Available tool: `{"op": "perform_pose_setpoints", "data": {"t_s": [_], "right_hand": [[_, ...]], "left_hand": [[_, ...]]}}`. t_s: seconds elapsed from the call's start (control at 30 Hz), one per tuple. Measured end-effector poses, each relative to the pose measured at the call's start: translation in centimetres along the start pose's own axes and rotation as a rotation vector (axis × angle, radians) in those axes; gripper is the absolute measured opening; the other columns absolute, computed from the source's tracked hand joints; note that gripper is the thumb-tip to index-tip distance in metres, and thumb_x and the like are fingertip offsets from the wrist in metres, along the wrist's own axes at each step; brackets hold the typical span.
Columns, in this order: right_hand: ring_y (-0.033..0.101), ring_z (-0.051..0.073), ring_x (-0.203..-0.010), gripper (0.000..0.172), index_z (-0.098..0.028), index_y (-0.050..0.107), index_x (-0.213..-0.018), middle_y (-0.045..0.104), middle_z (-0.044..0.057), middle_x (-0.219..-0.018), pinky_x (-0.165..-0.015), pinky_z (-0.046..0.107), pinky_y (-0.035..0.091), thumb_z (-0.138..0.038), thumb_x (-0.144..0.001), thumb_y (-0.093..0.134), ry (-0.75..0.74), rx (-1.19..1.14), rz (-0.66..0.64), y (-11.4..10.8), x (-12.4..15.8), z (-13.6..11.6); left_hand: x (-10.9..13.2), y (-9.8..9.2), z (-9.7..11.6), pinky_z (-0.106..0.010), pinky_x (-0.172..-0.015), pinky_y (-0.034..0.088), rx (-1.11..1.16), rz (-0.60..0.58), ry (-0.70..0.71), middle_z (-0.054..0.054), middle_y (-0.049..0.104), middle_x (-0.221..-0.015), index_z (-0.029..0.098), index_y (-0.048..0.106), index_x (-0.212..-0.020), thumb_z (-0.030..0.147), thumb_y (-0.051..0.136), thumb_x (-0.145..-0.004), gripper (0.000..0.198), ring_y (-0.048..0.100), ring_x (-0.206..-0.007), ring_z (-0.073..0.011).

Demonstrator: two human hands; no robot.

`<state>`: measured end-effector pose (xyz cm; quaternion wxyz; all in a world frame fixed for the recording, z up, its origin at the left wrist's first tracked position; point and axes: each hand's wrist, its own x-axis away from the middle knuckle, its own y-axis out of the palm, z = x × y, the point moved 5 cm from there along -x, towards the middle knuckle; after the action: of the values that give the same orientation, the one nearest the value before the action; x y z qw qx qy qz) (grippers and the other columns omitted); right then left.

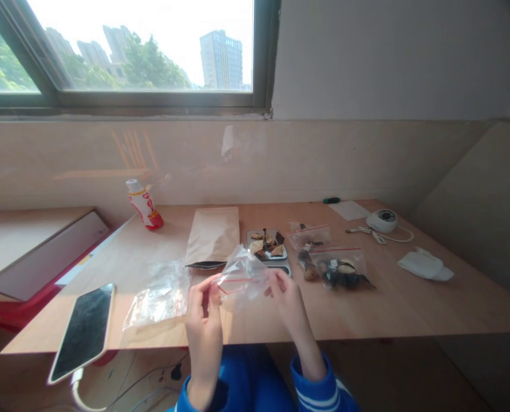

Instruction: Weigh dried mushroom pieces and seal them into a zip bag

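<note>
A clear zip bag [242,273] with a red seal line is stretched between my two hands above the table's front part. My left hand [205,312] pinches its left edge, and my right hand [287,294] grips the right edge. The bag looks empty. Just behind it, a small scale [285,252] carries several brown and pale dried pieces [265,243] on its plate. To the left of the scale lies a brown paper pouch [214,234], its dark mouth facing me. More clear plastic bags [160,294] lie in a heap beside my left hand.
Filled zip bags [343,269] with dark pieces lie right of the scale. Farther right are a white camera [381,220] with a cable and a white cloth-like item [425,265]. At left stand a red-white bottle [145,206] and a phone [83,332] over the table's edge.
</note>
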<state>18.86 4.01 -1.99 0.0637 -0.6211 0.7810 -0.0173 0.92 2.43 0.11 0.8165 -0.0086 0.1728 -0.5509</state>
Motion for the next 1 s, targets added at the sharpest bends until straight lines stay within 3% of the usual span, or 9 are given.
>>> {"op": "perform_pose_setpoints", "data": {"t_s": [0.07, 0.17, 0.3, 0.4, 0.53, 0.67, 0.77, 0.9, 1.0], "right_hand": [[0.065, 0.02, -0.069, 0.049, -0.016, 0.067, -0.091, 0.071, 0.008, -0.077, -0.064, 0.031, 0.051, -0.061, -0.084, 0.048, 0.011, 0.002, -0.069, -0.9, -0.8, 1.1], [0.065, 0.022, -0.094, 0.046, -0.02, 0.065, -0.11, 0.069, 0.01, -0.108, -0.079, 0.035, 0.052, -0.056, -0.088, 0.046, -0.046, 0.052, -0.243, -1.9, -2.1, 1.8], [0.048, 0.024, -0.125, 0.05, -0.019, 0.057, -0.124, 0.054, 0.014, -0.133, -0.104, 0.043, 0.038, -0.052, -0.09, 0.041, -0.242, 0.302, 0.004, -4.9, -6.3, 2.4], [0.036, 0.027, -0.134, 0.057, -0.017, 0.05, -0.132, 0.044, 0.016, -0.142, -0.112, 0.047, 0.026, -0.05, -0.086, 0.049, -0.316, 0.536, -0.035, -5.1, -10.1, 3.7], [0.026, 0.029, -0.14, 0.062, -0.019, 0.044, -0.138, 0.035, 0.016, -0.149, -0.113, 0.049, 0.023, -0.045, -0.083, 0.057, -0.271, 0.707, -0.222, -4.5, -13.1, 5.7], [0.035, 0.029, -0.135, 0.049, -0.018, 0.054, -0.129, 0.043, 0.016, -0.143, -0.11, 0.047, 0.028, -0.043, -0.087, 0.054, -0.323, 0.767, -0.212, -4.7, -13.4, 5.8], [0.045, 0.028, -0.124, 0.036, -0.02, 0.063, -0.116, 0.054, 0.014, -0.13, -0.105, 0.047, 0.034, -0.041, -0.088, 0.053, -0.392, 0.791, -0.164, -4.7, -13.1, 5.2], [0.051, 0.027, -0.11, 0.026, -0.021, 0.065, -0.105, 0.061, 0.01, -0.112, -0.097, 0.044, 0.04, -0.037, -0.088, 0.054, -0.47, 0.775, -0.145, -4.5, -12.6, 4.6], [0.052, 0.026, -0.104, 0.026, -0.019, 0.064, -0.103, 0.062, 0.01, -0.104, -0.093, 0.042, 0.042, -0.038, -0.087, 0.055, -0.502, 0.756, -0.098, -4.5, -12.4, 4.4]], "left_hand": [[-0.8, -0.6, 0.3, -0.031, -0.082, 0.048, 0.008, 0.042, 0.02, -0.005, 0.066, -0.1, 0.021, 0.065, -0.1, 0.046, 0.051, -0.087, 0.031, 0.061, -0.091, -0.0196], [-2.0, -0.7, 0.5, -0.03, -0.077, 0.049, 0.048, 0.015, 0.016, -0.006, 0.067, -0.1, 0.02, 0.067, -0.099, 0.048, 0.056, -0.083, 0.034, 0.061, -0.088, -0.0193], [-3.4, -0.6, 0.4, -0.03, -0.075, 0.05, 0.057, -0.004, -0.01, -0.005, 0.068, -0.093, 0.018, 0.067, -0.099, 0.05, 0.059, -0.08, 0.038, 0.062, -0.082, -0.0187], [-4.1, -0.6, 0.7, -0.033, -0.078, 0.05, -0.022, -0.013, 0.086, -0.005, 0.066, -0.092, 0.018, 0.066, -0.093, 0.049, 0.058, -0.082, 0.033, 0.062, -0.084, -0.0198], [-4.2, 0.1, 1.4, -0.042, -0.101, 0.039, -0.229, -0.046, 0.335, -0.009, 0.057, -0.12, 0.02, 0.06, -0.078, 0.043, 0.05, -0.088, 0.027, 0.051, -0.117, -0.0257], [-3.7, 1.6, 1.9, -0.049, -0.113, 0.021, -0.209, -0.161, 0.463, -0.008, 0.051, -0.136, 0.021, 0.049, -0.075, 0.037, 0.044, -0.092, 0.023, 0.029, -0.139, -0.0261], [-3.5, 2.5, 1.5, -0.049, -0.111, 0.027, -0.078, -0.196, 0.322, -0.01, 0.057, -0.131, 0.023, 0.042, -0.082, 0.037, 0.036, -0.094, 0.02, 0.034, -0.137, -0.0247], [-3.2, 2.7, 0.4, -0.045, -0.101, 0.04, 0.056, -0.027, 0.055, -0.014, 0.064, -0.118, 0.024, 0.04, -0.086, 0.041, 0.031, -0.095, 0.021, 0.054, -0.121, -0.0246], [-2.7, 2.9, -0.2, -0.043, -0.097, 0.043, 0.082, 0.069, -0.02, -0.014, 0.064, -0.116, 0.022, 0.043, -0.089, 0.043, 0.032, -0.094, 0.025, 0.058, -0.113, -0.0244]]}}
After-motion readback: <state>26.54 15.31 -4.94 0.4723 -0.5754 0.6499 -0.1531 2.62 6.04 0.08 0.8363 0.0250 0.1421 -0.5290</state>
